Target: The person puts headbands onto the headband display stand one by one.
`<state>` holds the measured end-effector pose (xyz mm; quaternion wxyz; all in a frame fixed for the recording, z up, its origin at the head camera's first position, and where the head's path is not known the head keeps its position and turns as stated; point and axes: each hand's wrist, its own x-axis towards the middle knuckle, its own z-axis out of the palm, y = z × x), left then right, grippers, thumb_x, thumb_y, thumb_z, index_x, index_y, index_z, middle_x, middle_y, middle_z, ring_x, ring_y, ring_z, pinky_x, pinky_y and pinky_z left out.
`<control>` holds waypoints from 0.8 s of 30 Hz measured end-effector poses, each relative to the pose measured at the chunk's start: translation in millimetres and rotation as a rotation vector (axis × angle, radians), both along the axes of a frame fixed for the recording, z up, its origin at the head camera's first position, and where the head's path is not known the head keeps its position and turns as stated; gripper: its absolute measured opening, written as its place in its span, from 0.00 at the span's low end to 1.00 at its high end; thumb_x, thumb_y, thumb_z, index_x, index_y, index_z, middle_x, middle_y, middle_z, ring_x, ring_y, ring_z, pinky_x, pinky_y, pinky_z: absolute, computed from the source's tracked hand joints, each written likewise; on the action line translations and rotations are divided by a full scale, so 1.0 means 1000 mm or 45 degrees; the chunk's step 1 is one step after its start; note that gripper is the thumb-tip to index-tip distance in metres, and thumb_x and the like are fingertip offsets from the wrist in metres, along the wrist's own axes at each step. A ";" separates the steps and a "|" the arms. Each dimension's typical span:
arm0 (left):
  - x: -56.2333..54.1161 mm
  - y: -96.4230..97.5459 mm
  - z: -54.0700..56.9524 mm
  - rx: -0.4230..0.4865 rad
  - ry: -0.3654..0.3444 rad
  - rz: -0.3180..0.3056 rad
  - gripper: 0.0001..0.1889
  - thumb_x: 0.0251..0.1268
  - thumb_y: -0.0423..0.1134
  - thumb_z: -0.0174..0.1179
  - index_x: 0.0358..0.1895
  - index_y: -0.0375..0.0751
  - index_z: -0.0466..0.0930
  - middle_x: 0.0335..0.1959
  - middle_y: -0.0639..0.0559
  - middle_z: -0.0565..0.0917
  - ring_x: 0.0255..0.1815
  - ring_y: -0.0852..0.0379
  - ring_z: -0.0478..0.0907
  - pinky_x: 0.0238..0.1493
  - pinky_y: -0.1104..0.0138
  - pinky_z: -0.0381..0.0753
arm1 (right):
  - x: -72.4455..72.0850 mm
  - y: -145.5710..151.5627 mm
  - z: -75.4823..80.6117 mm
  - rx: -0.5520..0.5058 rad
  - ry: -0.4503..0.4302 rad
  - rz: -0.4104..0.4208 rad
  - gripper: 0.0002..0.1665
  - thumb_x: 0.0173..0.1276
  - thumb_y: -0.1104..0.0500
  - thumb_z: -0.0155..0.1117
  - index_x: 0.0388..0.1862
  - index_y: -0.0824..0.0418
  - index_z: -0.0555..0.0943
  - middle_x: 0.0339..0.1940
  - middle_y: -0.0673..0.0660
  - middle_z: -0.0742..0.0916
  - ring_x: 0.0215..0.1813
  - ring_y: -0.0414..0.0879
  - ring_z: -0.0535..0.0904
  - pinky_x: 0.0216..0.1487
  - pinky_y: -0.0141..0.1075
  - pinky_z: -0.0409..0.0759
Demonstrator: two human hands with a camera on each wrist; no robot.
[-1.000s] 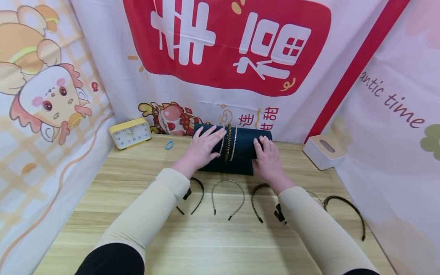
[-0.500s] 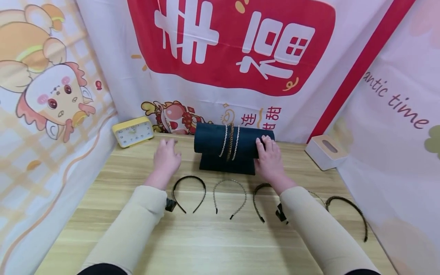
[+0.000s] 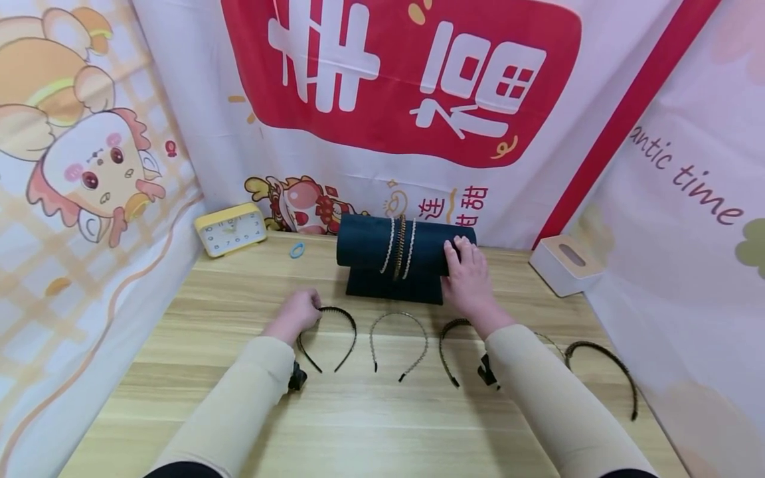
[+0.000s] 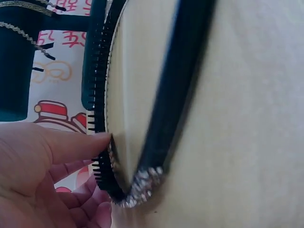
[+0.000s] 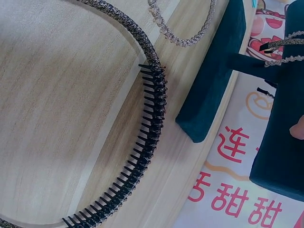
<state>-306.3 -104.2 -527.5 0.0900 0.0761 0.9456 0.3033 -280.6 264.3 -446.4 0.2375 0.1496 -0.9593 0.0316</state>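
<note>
My left hand (image 3: 303, 309) pinches a black toothed headband (image 3: 354, 328) near the left of its arch. In the left wrist view the thumb presses the band's inner edge (image 4: 99, 90), fingers behind it; glittery stones trim its outside. My right hand (image 3: 469, 279) holds the right end of a dark green headband stand (image 3: 367, 242), a padded roll on a flat base. Round the roll sit a pale beaded headband (image 3: 388, 247), a golden-brown one (image 3: 400, 255) and another pale one (image 3: 410, 249). The right wrist view shows just a fingertip (image 5: 298, 129) on the roll.
A silver beaded headband (image 3: 398, 314) lies mid-table, and a dark toothed headband (image 3: 443, 345) beside it under the right forearm. Farther right is a brown headband (image 3: 621, 368). Behind stand a yellow clock (image 3: 232, 230), a blue hair tie (image 3: 297, 249) and a white tissue box (image 3: 564, 264).
My left hand has left the stand's roll, swung left and come down to the black toothed headband, which it now pinches. My right hand has stayed on the roll's right end.
</note>
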 end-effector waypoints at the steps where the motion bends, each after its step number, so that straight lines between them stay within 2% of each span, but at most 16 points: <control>1: 0.000 -0.001 0.001 0.023 -0.010 0.015 0.05 0.57 0.29 0.61 0.36 0.36 0.76 0.33 0.45 0.78 0.37 0.47 0.76 0.41 0.56 0.77 | 0.000 0.000 0.000 -0.005 0.003 0.002 0.42 0.61 0.59 0.70 0.71 0.67 0.64 0.68 0.71 0.65 0.70 0.67 0.58 0.70 0.57 0.57; 4: 0.002 -0.003 0.011 0.161 -0.071 0.049 0.04 0.57 0.28 0.55 0.35 0.34 0.74 0.30 0.43 0.77 0.31 0.48 0.75 0.35 0.59 0.77 | -0.001 0.000 -0.001 0.003 0.029 0.010 0.43 0.60 0.59 0.71 0.71 0.67 0.64 0.68 0.71 0.66 0.70 0.67 0.59 0.71 0.57 0.57; 6: 0.004 -0.006 0.018 0.285 -0.158 0.061 0.02 0.59 0.28 0.52 0.34 0.32 0.72 0.26 0.44 0.76 0.26 0.50 0.73 0.29 0.61 0.76 | -0.001 0.001 -0.002 0.011 0.050 0.015 0.43 0.59 0.59 0.71 0.70 0.68 0.64 0.67 0.71 0.66 0.70 0.66 0.59 0.71 0.56 0.57; 9: 0.006 -0.013 0.030 0.420 -0.311 0.005 0.04 0.62 0.29 0.51 0.33 0.29 0.72 0.21 0.46 0.74 0.20 0.55 0.69 0.23 0.66 0.72 | -0.002 0.001 -0.003 0.023 0.070 0.021 0.43 0.58 0.59 0.72 0.70 0.69 0.64 0.67 0.71 0.66 0.70 0.66 0.60 0.71 0.55 0.57; 12: 0.007 -0.022 0.041 0.549 -0.469 -0.030 0.09 0.68 0.34 0.51 0.36 0.29 0.76 0.19 0.52 0.71 0.18 0.59 0.66 0.21 0.70 0.67 | -0.002 0.001 -0.003 0.026 0.071 0.022 0.43 0.58 0.59 0.72 0.70 0.68 0.64 0.67 0.71 0.66 0.70 0.66 0.60 0.71 0.55 0.57; 15: 0.008 -0.033 0.049 0.762 -0.587 -0.013 0.14 0.75 0.39 0.46 0.40 0.33 0.79 0.20 0.56 0.69 0.18 0.63 0.63 0.21 0.72 0.64 | -0.002 0.002 -0.004 0.023 0.058 0.018 0.43 0.59 0.59 0.72 0.70 0.68 0.64 0.67 0.71 0.66 0.70 0.66 0.59 0.71 0.55 0.57; 18: 0.009 -0.044 0.056 1.033 -0.618 0.027 0.15 0.79 0.39 0.41 0.41 0.36 0.78 0.23 0.57 0.71 0.20 0.66 0.66 0.23 0.74 0.68 | -0.003 0.002 -0.005 0.019 0.047 0.017 0.43 0.59 0.59 0.72 0.71 0.68 0.64 0.68 0.71 0.65 0.70 0.66 0.59 0.71 0.55 0.57; 21: 0.010 -0.050 0.066 1.262 -0.589 0.047 0.13 0.81 0.35 0.39 0.42 0.36 0.75 0.27 0.55 0.76 0.24 0.65 0.73 0.28 0.74 0.75 | -0.003 0.002 -0.005 0.017 0.049 0.022 0.43 0.59 0.59 0.71 0.71 0.68 0.64 0.68 0.71 0.65 0.70 0.66 0.59 0.71 0.55 0.57; 24: 0.011 -0.051 0.078 1.410 -0.569 0.041 0.10 0.80 0.33 0.42 0.45 0.34 0.74 0.32 0.51 0.81 0.32 0.59 0.79 0.39 0.69 0.82 | -0.002 0.001 -0.004 0.015 0.051 0.026 0.43 0.59 0.59 0.71 0.71 0.68 0.64 0.68 0.71 0.65 0.70 0.66 0.59 0.71 0.55 0.57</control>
